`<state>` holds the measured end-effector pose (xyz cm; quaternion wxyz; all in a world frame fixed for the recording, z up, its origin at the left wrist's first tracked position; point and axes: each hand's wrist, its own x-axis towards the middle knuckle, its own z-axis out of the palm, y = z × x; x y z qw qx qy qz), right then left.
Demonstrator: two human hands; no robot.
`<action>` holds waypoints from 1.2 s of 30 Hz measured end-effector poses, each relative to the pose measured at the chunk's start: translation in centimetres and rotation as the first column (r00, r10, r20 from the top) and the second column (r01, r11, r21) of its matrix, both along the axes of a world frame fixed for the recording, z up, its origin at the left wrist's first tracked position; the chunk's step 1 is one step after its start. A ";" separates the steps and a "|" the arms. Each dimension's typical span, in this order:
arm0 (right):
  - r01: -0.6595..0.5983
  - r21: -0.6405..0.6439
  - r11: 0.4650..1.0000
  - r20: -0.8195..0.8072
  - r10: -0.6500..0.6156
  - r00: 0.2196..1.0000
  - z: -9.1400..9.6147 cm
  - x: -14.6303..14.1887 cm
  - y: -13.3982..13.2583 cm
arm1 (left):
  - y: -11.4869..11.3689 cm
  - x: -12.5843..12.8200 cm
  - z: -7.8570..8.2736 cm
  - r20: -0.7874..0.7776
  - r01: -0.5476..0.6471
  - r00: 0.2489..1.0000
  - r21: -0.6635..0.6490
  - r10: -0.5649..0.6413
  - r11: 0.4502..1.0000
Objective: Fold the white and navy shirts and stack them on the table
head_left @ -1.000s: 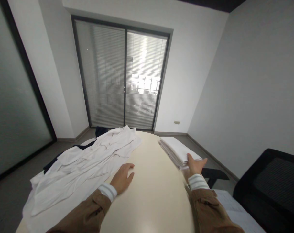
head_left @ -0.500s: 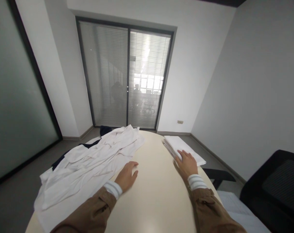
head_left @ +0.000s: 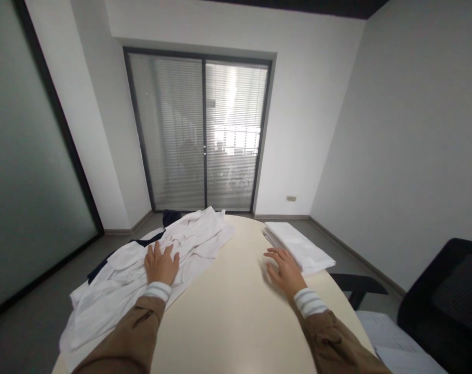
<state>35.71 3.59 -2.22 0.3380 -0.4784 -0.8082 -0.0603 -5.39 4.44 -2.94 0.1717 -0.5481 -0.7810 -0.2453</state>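
Note:
My left hand (head_left: 160, 264) is over the heap of white clothes (head_left: 115, 291) on the left of the table, fingers spread and holding nothing; whether it presses on the cloth I cannot tell. Loose and wrinkled, the heap runs along the table's left side, with dark navy cloth (head_left: 150, 240) showing from under its far edge. On the right lies a stack of folded white cloth (head_left: 300, 246). Beside its near left edge is my right hand (head_left: 284, 270), fingers apart and slightly bent, with nothing in them.
The pale round table (head_left: 236, 311) carries both piles. At the right stands a black chair (head_left: 446, 301), with its armrest close to the table edge and white cloth or paper (head_left: 391, 337) below. Glass doors with blinds (head_left: 197, 135) are in the far wall.
My left hand has moved from the bare table leftward and forward onto the white heap. My right hand has come off the folded stack, slightly to the left. The view has tilted up a little.

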 end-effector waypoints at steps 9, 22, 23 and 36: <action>-0.160 -0.330 0.931 -0.013 0.165 0.986 -1.9 -2.4 -0.5 | -0.9 1.5 0.9 -0.066 0.202 0.975 -0.116 -0.211 0.972; -0.042 -0.235 0.971 0.040 0.053 0.998 -0.6 -8.0 -1.3 | -3.5 5.5 2.7 -0.090 0.867 0.489 -0.055 -0.868 0.495; -0.081 -0.245 0.966 0.034 0.092 0.995 -0.4 -8.6 -1.4 | -3.8 6.1 2.7 -0.089 0.892 0.432 -0.109 -0.898 0.440; -0.323 -0.292 0.900 -0.453 0.167 0.876 -0.8 -11.4 -1.4 | -5.1 8.3 3.9 -0.056 0.494 0.869 0.076 -0.491 0.866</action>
